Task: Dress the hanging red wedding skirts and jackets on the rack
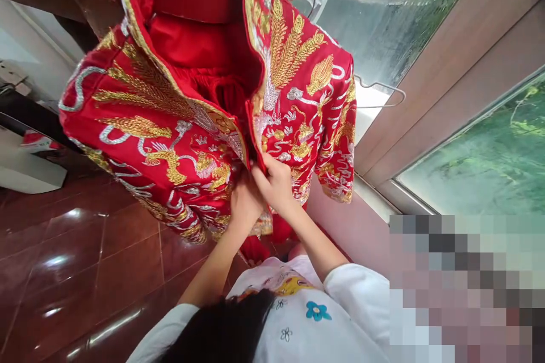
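A red jacket (170, 108) thick with gold and silver embroidery hangs in front of me, its front open and the plain red lining showing. My left hand (242, 204) pinches the lower edge of the left front panel. Right beside it my right hand (276, 181) pinches the lower edge of the right panel (306, 108). The two hands touch at the bottom of the front opening. Their fingertips are partly buried in the cloth. My white sleeves and printed shirt (306, 312) show at the bottom.
A window (383, 5) and its brown frame (460, 68) stand to the right, with a wire hanger (383, 91) on the sill. Glossy dark red floor tiles (85, 266) spread to the left. A white object (25, 164) sits on the floor at far left.
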Motion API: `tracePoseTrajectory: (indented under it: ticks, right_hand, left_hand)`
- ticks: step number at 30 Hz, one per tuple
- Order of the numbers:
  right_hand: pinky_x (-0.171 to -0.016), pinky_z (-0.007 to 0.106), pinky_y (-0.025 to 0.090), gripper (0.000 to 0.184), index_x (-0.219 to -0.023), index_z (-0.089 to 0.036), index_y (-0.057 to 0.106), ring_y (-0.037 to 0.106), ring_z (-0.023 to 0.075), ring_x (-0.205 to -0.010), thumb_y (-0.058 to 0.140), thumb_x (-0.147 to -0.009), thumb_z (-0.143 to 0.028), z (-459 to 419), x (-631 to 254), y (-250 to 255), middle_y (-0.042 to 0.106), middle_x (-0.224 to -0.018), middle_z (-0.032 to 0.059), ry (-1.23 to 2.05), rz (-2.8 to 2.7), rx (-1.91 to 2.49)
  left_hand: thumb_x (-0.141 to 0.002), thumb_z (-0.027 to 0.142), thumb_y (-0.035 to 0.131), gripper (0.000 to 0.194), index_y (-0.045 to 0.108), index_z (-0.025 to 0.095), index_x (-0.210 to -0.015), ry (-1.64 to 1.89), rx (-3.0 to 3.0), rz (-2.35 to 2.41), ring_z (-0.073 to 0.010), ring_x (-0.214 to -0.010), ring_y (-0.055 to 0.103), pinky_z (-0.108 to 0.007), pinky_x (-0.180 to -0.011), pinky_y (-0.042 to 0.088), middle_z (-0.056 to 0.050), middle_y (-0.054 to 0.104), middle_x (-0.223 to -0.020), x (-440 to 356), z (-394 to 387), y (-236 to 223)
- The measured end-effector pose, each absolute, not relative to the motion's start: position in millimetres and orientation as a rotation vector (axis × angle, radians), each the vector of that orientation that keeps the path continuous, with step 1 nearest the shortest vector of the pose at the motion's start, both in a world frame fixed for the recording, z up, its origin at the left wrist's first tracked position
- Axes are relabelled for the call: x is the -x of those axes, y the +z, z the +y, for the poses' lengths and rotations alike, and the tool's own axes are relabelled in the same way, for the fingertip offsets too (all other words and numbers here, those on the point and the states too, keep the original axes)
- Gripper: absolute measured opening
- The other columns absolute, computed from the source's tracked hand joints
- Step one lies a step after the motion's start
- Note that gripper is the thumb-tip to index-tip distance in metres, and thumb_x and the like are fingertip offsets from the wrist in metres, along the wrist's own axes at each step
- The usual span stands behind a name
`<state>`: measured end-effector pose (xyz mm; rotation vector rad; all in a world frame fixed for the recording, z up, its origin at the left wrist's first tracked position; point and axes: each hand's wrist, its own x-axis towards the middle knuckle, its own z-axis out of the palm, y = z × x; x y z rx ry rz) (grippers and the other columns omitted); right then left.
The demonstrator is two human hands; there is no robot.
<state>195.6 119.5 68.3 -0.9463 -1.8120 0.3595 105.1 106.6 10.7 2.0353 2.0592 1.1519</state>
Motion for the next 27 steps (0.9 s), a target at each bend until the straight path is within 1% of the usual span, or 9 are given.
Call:
tracePoseTrajectory:
  ticks: [3, 7, 9, 11, 14, 17, 20, 23, 27]
  right_hand:
    - [-0.063, 0.020, 0.033, 0.022, -0.073, -0.017, 0.044, 0.042, 0.0096, -0.063, 0.042, -0.088, -0.032, 129.1, -196.9, 30.6, 0.048, -0.070, -0.0006, 0.458, -1.713, 1.149]
    - [-0.067, 0.022, 0.035, 0.016, -0.075, -0.017, 0.047, 0.044, 0.0117, -0.069, 0.048, -0.083, -0.030, 117.8, -203.5, -21.5, 0.049, -0.075, 0.0016, 0.573, -1.601, 1.304]
    - [-0.070, 0.023, 0.037, 0.011, -0.076, -0.016, 0.049, 0.046, 0.0126, -0.073, 0.052, -0.079, -0.027, 106.8, -206.7, -48.6, 0.051, -0.078, 0.0026, 0.686, -1.534, 1.348]
    - [-0.073, 0.024, 0.039, 0.010, -0.078, -0.016, 0.050, 0.048, 0.0135, -0.077, 0.056, -0.075, -0.025, 96.0, -208.4, -76.3, 0.052, -0.080, 0.0033, 0.836, -1.424, 1.395]
    - [-0.071, 0.026, 0.042, 0.029, -0.087, -0.016, 0.050, 0.051, 0.0140, -0.076, 0.066, -0.065, -0.026, 85.0, -210.7, -113.2, 0.055, -0.083, 0.0035, 1.093, -1.164, 1.453]
    - [-0.068, 0.025, 0.046, 0.048, -0.098, -0.018, 0.048, 0.056, 0.0146, -0.078, 0.071, -0.061, -0.037, 84.4, -218.1, -136.1, 0.057, -0.089, 0.0041, 1.341, -0.864, 1.424]
    - [-0.070, 0.025, 0.048, 0.050, -0.101, -0.018, 0.049, 0.057, 0.0145, -0.083, 0.071, -0.063, -0.043, 92.6, -231.8, -144.1, 0.060, -0.093, 0.0040, 1.513, -0.624, 1.334]
    - [-0.072, 0.026, 0.048, 0.039, -0.101, -0.016, 0.053, 0.057, 0.0128, -0.084, 0.068, -0.072, -0.037, 100.3, -245.6, -146.0, 0.061, -0.097, 0.0036, 1.599, -0.444, 1.268]
    - [-0.072, 0.027, 0.049, 0.026, -0.093, -0.012, 0.056, 0.059, 0.0120, -0.080, 0.064, -0.078, -0.032, 92.1, -253.8, -149.5, 0.062, -0.091, 0.0041, 1.690, -0.289, 1.218]
  left_hand:
    - [-0.080, 0.021, 0.050, 0.046, 0.048, 0.007, -0.123, 1.137, -1.905, 2.101, -0.0349, -0.118, 0.048, -0.048, -0.102, 0.039, -0.022, 0.050, -0.121, -97.7, 99.3, -10.5]
    - [-0.075, 0.018, 0.061, 0.058, 0.041, 0.012, -0.130, 1.424, -1.302, 1.874, -0.0287, -0.133, 0.033, -0.043, -0.117, 0.022, -0.018, 0.037, -0.138, -94.1, 73.8, -62.1]
    - [-0.074, 0.017, 0.063, 0.054, 0.044, 0.014, -0.125, 1.425, -1.095, 1.823, -0.0270, -0.130, 0.037, -0.042, -0.116, 0.024, -0.017, 0.040, -0.135, -92.5, 61.6, -90.5]
    - [-0.073, 0.017, 0.066, 0.040, 0.053, 0.015, -0.111, 1.368, -0.902, 1.776, -0.0275, -0.123, 0.045, -0.044, -0.113, 0.030, -0.015, 0.051, -0.121, -88.7, 52.3, -116.5]
    - [-0.075, 0.022, 0.068, 0.022, 0.059, 0.013, -0.093, 1.267, -0.555, 1.637, -0.0284, -0.113, 0.054, -0.048, -0.104, 0.039, -0.013, 0.060, -0.102, -77.7, 43.3, -147.1]
    - [-0.084, 0.030, 0.061, 0.030, 0.056, 0.015, -0.109, 1.297, -0.284, 1.495, -0.0246, -0.117, 0.052, -0.047, -0.102, 0.042, -0.011, 0.056, -0.118, -61.7, 42.1, -166.5]
    - [-0.092, 0.036, 0.049, 0.038, 0.047, 0.019, -0.125, 1.375, -0.087, 1.390, -0.0221, -0.122, 0.048, -0.044, -0.103, 0.042, -0.010, 0.046, -0.134, -46.2, 50.3, -177.2]
    - [-0.093, 0.042, 0.045, 0.041, 0.048, 0.016, -0.124, 1.384, 0.049, 1.303, -0.0227, -0.116, 0.052, -0.045, -0.099, 0.045, -0.012, 0.049, -0.129, -40.1, 59.0, -183.2]
    - [-0.092, 0.032, 0.050, 0.028, 0.055, 0.013, -0.113, 1.413, 0.070, 1.164, -0.0162, -0.101, 0.059, -0.036, -0.091, 0.050, -0.008, 0.059, -0.115, -52.0, 50.7, -183.8]
